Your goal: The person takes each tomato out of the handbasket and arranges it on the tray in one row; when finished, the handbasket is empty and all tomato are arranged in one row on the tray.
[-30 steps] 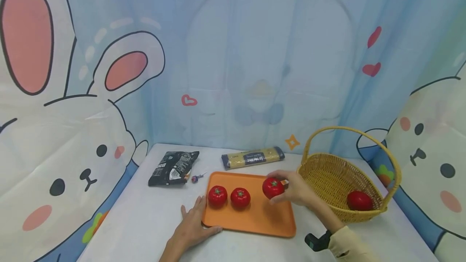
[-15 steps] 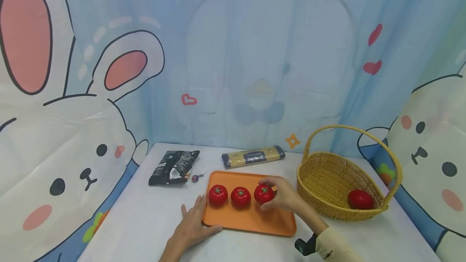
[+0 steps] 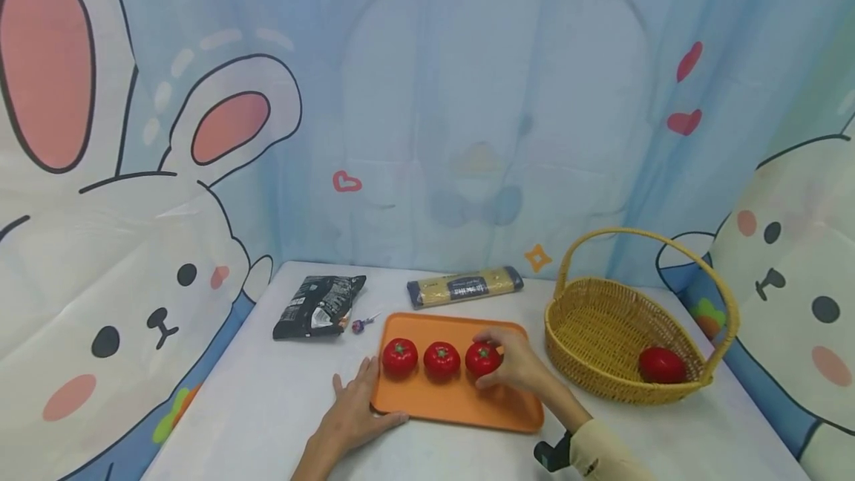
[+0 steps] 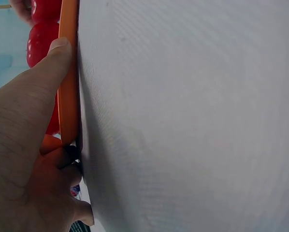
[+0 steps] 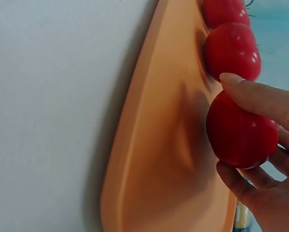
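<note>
My right hand (image 3: 519,364) grips a red tomato (image 3: 480,359) between thumb and fingers, over the right half of an orange tray (image 3: 467,410). In the right wrist view the thumb lies on one side of this tomato (image 5: 241,133), the fingers on the other. Two more tomatoes, a left one (image 3: 399,358) and a middle one (image 3: 441,361), sit in a row on the tray. My left hand (image 3: 350,410), fingers spread, rests against the tray's left front corner. In the left wrist view its thumb lies along the orange tray rim (image 4: 68,106).
A yellow wicker basket (image 3: 581,370) with a tall handle stands at right, a red rounded object (image 3: 661,365) inside it. Behind the tray lies a long gold packet (image 3: 465,287). A black snack bag (image 3: 319,307) and a small lollipop-like item (image 3: 359,326) lie at back left.
My right hand has carried the tomato left and slightly down, bringing it beside the middle tomato; it barely moved in the last half second. The left hand has stayed at the tray corner.
</note>
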A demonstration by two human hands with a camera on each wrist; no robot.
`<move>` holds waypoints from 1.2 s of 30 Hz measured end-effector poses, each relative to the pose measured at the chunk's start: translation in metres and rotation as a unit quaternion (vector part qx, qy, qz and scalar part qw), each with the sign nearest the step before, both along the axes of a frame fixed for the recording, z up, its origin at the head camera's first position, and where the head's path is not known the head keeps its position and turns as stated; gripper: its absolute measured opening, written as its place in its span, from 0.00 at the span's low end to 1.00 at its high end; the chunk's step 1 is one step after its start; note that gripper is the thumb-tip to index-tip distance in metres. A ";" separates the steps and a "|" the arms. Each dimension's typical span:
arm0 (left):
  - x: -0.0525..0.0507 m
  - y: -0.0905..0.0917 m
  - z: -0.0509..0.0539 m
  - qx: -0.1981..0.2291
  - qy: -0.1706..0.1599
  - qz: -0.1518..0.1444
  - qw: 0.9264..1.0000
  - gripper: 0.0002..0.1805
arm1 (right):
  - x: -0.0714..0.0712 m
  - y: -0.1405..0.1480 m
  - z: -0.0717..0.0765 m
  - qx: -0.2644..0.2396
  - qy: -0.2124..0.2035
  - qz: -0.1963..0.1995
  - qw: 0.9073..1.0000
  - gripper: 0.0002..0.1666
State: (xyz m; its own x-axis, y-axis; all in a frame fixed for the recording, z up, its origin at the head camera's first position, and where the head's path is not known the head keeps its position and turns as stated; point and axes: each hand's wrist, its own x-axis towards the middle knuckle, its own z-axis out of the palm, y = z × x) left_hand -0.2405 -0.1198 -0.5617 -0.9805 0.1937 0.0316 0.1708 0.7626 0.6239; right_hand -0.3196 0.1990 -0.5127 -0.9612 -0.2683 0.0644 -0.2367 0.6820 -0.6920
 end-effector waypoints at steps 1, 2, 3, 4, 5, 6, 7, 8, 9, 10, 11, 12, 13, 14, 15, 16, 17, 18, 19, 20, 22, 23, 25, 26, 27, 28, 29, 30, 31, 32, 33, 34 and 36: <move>0.000 0.000 0.000 0.000 0.000 0.000 1.000 0.65 | -0.001 0.000 -0.001 0.002 0.001 -0.002 1.000 0.44; 0.000 0.000 0.000 0.001 0.000 -0.001 1.000 0.65 | -0.001 -0.001 -0.002 0.003 0.001 -0.003 1.000 0.44; 0.000 0.000 0.000 0.002 -0.001 -0.001 1.000 0.65 | -0.001 -0.001 -0.003 0.004 0.002 -0.003 1.000 0.44; 0.000 0.000 0.000 0.003 -0.001 -0.002 1.000 0.65 | -0.002 -0.001 -0.005 0.005 0.003 -0.005 1.000 0.44; 0.000 0.000 0.000 0.004 -0.001 -0.002 1.000 0.65 | -0.002 -0.001 -0.006 0.005 0.005 -0.005 1.000 0.45; 0.000 0.000 0.000 0.005 -0.002 -0.003 1.000 0.65 | -0.002 -0.001 -0.007 0.004 0.004 -0.007 1.000 0.45; -0.001 0.000 0.001 0.005 -0.002 -0.003 1.000 0.65 | -0.002 -0.001 -0.007 0.004 0.006 -0.008 1.000 0.45; -0.001 0.000 0.001 0.006 -0.002 -0.003 1.000 0.65 | -0.002 -0.001 -0.007 0.004 0.006 -0.008 1.000 0.45; -0.001 0.000 0.001 0.006 -0.003 -0.003 1.000 0.65 | -0.002 -0.002 -0.007 0.003 0.006 -0.009 1.000 0.45; -0.001 0.000 0.001 0.006 -0.004 -0.003 1.000 0.65 | -0.002 -0.002 -0.008 0.002 0.006 -0.010 1.000 0.45; -0.001 0.000 0.001 0.005 -0.005 -0.003 1.000 0.65 | -0.002 -0.002 -0.008 0.000 0.005 -0.010 1.000 0.45; -0.001 -0.001 0.001 0.005 -0.006 -0.002 1.000 0.65 | -0.002 -0.002 -0.008 -0.002 0.004 -0.010 1.000 0.45; -0.001 -0.001 0.001 0.005 -0.007 -0.001 1.000 0.65 | -0.001 -0.002 -0.008 -0.005 0.004 -0.009 1.000 0.46; -0.001 -0.001 0.001 0.004 -0.007 0.000 1.000 0.65 | -0.001 -0.002 -0.008 -0.008 0.003 -0.008 1.000 0.46; -0.001 -0.001 0.001 0.005 -0.008 0.001 1.000 0.65 | -0.001 -0.002 -0.008 -0.013 0.001 -0.007 1.000 0.47; -0.001 -0.001 0.001 0.005 -0.007 0.002 1.000 0.65 | 0.000 -0.002 -0.009 -0.016 -0.001 -0.006 1.000 0.47; -0.001 -0.001 0.001 0.005 -0.006 0.003 1.000 0.65 | 0.000 -0.002 -0.009 -0.020 -0.004 -0.006 1.000 0.47; -0.001 -0.001 0.001 0.005 -0.005 0.003 1.000 0.65 | 0.000 -0.001 -0.009 -0.023 -0.008 -0.007 1.000 0.48; -0.001 -0.001 0.000 0.005 -0.004 0.004 1.000 0.65 | 0.000 -0.001 -0.010 -0.026 -0.013 -0.009 1.000 0.48; 0.000 -0.001 0.000 0.004 -0.004 0.004 1.000 0.65 | 0.000 -0.001 -0.010 -0.027 -0.017 -0.011 0.999 0.49; 0.000 -0.001 -0.001 0.004 -0.002 0.003 1.000 0.65 | -0.001 -0.001 -0.012 -0.031 -0.026 -0.018 0.999 0.49; 0.000 -0.001 -0.001 0.004 -0.001 0.003 1.000 0.65 | -0.001 -0.001 -0.012 -0.034 -0.030 -0.022 0.999 0.49; 0.001 -0.001 -0.001 0.004 0.001 0.003 1.000 0.65 | -0.002 -0.001 -0.013 -0.036 -0.034 -0.027 0.998 0.49; 0.001 -0.001 -0.001 0.004 0.002 0.003 1.000 0.65 | -0.003 -0.002 -0.013 -0.036 -0.036 -0.029 0.998 0.49; 0.001 -0.001 -0.001 0.005 0.002 0.003 1.000 0.65 | -0.003 -0.002 -0.013 -0.038 -0.038 -0.031 0.998 0.49; 0.001 -0.001 -0.001 0.006 0.003 0.003 1.000 0.65 | -0.003 -0.002 -0.013 -0.040 -0.040 -0.032 0.998 0.49; 0.001 0.000 0.000 0.005 0.003 0.003 1.000 0.65 | -0.003 -0.002 -0.013 -0.040 -0.040 -0.033 0.998 0.49; 0.001 0.000 0.000 0.005 0.003 0.003 1.000 0.65 | -0.004 -0.002 -0.013 -0.040 -0.041 -0.034 0.998 0.49; 0.001 0.000 0.000 0.005 0.003 0.003 1.000 0.65 | -0.004 -0.002 -0.014 -0.040 -0.041 -0.034 0.998 0.49; 0.001 0.000 0.000 0.006 0.004 0.002 1.000 0.65 | -0.005 -0.002 -0.014 -0.039 -0.040 -0.032 0.998 0.49; 0.001 0.000 0.000 0.006 0.004 0.002 1.000 0.65 | -0.005 -0.001 -0.014 -0.039 -0.041 -0.031 0.998 0.49; 0.000 0.000 -0.001 0.006 0.004 0.001 1.000 0.65 | -0.005 -0.001 -0.014 -0.038 -0.041 -0.030 0.998 0.50; 0.000 0.000 -0.001 0.006 0.005 0.001 1.000 0.65 | -0.005 0.001 -0.012 -0.032 -0.034 -0.020 0.999 0.51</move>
State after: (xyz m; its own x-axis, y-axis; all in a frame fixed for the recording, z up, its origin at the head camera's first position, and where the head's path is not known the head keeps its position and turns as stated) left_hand -0.2403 -0.1200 -0.5623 -0.9804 0.1921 0.0436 0.1760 0.7550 0.6316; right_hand -0.3242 0.1997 -0.5244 -0.9738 -0.2270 0.0138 -0.1606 0.6434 -0.7485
